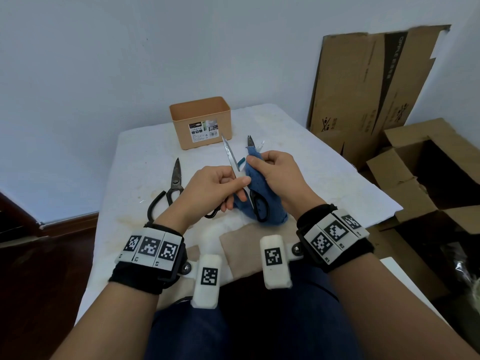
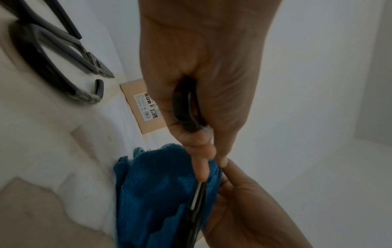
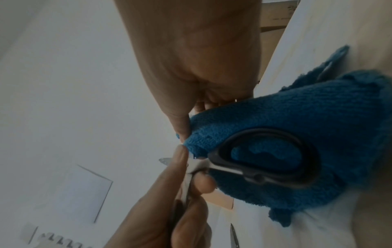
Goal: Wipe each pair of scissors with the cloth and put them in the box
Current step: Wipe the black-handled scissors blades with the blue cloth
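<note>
My left hand (image 1: 235, 187) pinches a pair of silver-bladed scissors (image 1: 230, 154) near the pivot, blades pointing up and away. One of its black handles (image 3: 265, 159) lies against the blue cloth (image 1: 262, 196). My right hand (image 1: 259, 162) grips this cloth beside the blades, just right of my left thumb. A large dark pair of scissors (image 1: 174, 183) lies on the table to the left. A small pair with dark tips (image 1: 250, 141) pokes out behind the cloth. The tan box (image 1: 200, 123) stands open at the table's far edge; whether anything lies inside is hidden.
The white padded table (image 1: 324, 172) has a beige patch (image 1: 241, 252) near me. Flattened cardboard (image 1: 363, 87) leans on the wall at the right, with open cartons (image 1: 428, 167) on the floor below it. Dark wood (image 1: 39, 255) lies to the left.
</note>
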